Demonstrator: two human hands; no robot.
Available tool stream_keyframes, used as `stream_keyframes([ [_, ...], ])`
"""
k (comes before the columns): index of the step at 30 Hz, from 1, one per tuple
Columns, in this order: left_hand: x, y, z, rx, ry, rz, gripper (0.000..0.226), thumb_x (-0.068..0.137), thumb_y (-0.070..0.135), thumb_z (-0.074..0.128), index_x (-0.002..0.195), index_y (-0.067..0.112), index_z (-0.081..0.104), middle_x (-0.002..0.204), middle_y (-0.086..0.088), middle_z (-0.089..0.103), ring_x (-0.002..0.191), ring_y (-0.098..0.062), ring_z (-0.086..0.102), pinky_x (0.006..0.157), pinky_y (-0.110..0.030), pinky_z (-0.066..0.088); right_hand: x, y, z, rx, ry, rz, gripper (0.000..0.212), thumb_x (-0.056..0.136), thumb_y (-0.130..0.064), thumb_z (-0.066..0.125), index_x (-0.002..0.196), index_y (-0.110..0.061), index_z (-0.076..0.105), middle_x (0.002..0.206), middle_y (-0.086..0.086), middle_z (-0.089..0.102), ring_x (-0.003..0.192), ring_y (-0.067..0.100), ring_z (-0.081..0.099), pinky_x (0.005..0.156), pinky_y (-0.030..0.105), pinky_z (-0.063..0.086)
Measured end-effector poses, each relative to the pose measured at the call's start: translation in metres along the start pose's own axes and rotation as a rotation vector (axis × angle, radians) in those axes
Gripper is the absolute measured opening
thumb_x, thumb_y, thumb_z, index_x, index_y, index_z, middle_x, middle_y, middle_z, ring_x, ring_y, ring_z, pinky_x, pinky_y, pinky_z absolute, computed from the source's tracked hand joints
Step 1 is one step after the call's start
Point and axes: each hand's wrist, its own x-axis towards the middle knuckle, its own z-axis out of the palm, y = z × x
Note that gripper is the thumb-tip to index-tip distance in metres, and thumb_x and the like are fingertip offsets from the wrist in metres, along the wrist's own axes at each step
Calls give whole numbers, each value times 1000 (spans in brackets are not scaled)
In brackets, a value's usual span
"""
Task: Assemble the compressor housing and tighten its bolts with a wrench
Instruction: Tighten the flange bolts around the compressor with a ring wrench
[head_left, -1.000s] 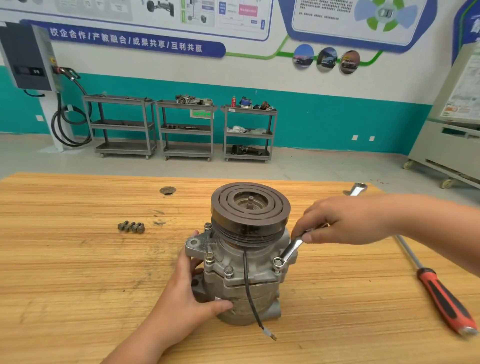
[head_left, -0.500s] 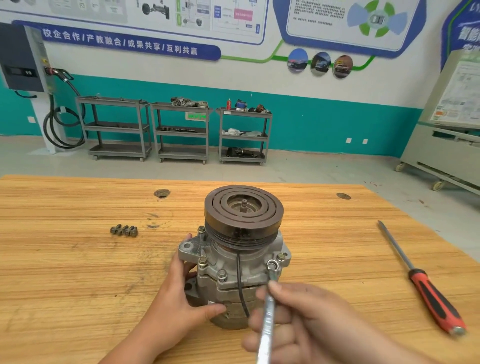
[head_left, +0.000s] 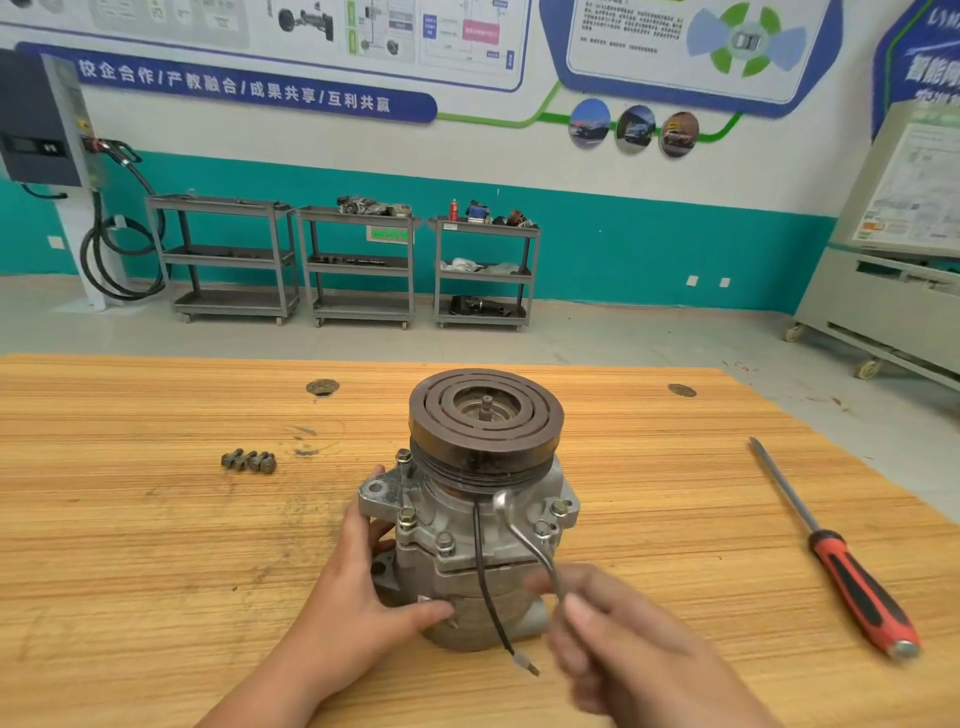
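Note:
A grey compressor housing (head_left: 457, 561) stands upright on the wooden table (head_left: 156, 545), with a dark grooved pulley (head_left: 485, 415) on top. Several bolts sit in its flange, one at the front right (head_left: 559, 507). A black wire (head_left: 485, 582) hangs down its front. My left hand (head_left: 363, 597) grips the housing's left side, thumb across the front. My right hand (head_left: 618, 639), blurred, holds a silver wrench (head_left: 524, 535) by its handle. The wrench's ring end is lifted off the bolts, in front of the housing below the pulley.
Loose bolts (head_left: 249, 461) lie on the table to the left. A red and black screwdriver (head_left: 841, 561) lies at the right, near the table's edge. Behind the table are three grey shelf carts (head_left: 358, 265) along a teal wall.
My right hand swung the wrench from the right side round to the front, then lifted its ring end off the front-right bolt. My left hand stayed on the housing.

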Motion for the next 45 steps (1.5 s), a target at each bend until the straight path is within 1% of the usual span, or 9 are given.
stream_keyframes([
  [8,2,-3,0,-26,-25,-9,109,38,67,82,119,76,12,125,39,47,115,22,42,87,-7,39,34,-75,-75,-1474,-71,-383,44,83,-56,27,108,-38,59,84,-28,58,82,-3,52,74,20,42],
  [15,0,1,-1,-24,-21,-10,107,38,67,83,118,79,13,128,31,49,118,15,45,95,-16,39,77,-111,-68,-1740,-350,-256,31,95,-48,38,119,-42,56,86,-37,47,84,-17,42,87,19,28],
  [21,-1,3,-1,-26,-18,-12,110,36,71,82,121,75,13,131,27,48,118,14,45,100,-23,39,80,-125,-61,-1562,-454,129,21,97,-39,43,105,-36,63,74,-22,56,70,-6,52,70,18,42],
  [25,-1,4,0,-21,-9,-1,104,40,62,84,114,82,14,129,26,50,119,11,47,98,-22,40,45,-94,-51,-622,-596,525,19,95,-25,48,84,-15,60,67,-1,66,61,13,68,57,25,57],
  [35,-1,2,1,14,11,-20,111,33,78,80,126,63,20,125,17,60,115,5,55,94,-14,44,16,-34,51,852,-58,200,26,67,-14,55,64,8,70,68,25,67,52,33,68,30,32,48],
  [38,-1,1,5,11,14,-86,130,41,73,76,146,35,9,132,12,51,125,-7,49,102,-18,40,19,-29,71,941,-66,101,29,66,-8,52,78,13,68,82,29,68,60,34,69,38,34,53],
  [40,1,4,9,-72,67,-50,91,64,71,60,134,17,38,113,11,55,107,1,58,83,-1,39,16,-21,76,900,-111,83,29,66,-3,53,82,13,70,86,30,68,65,35,70,46,35,57],
  [43,-1,14,7,-122,82,-80,78,48,85,66,115,51,43,96,15,68,87,13,61,67,-2,44,5,-7,61,693,-165,108,25,72,-8,62,92,2,74,79,19,70,70,28,70,57,35,58],
  [45,-2,10,3,-13,6,-23,92,48,54,89,115,67,27,111,24,62,103,16,54,79,-3,42,2,1,40,505,-112,104,25,72,-17,73,93,-3,74,63,12,61,54,20,61,49,31,51],
])
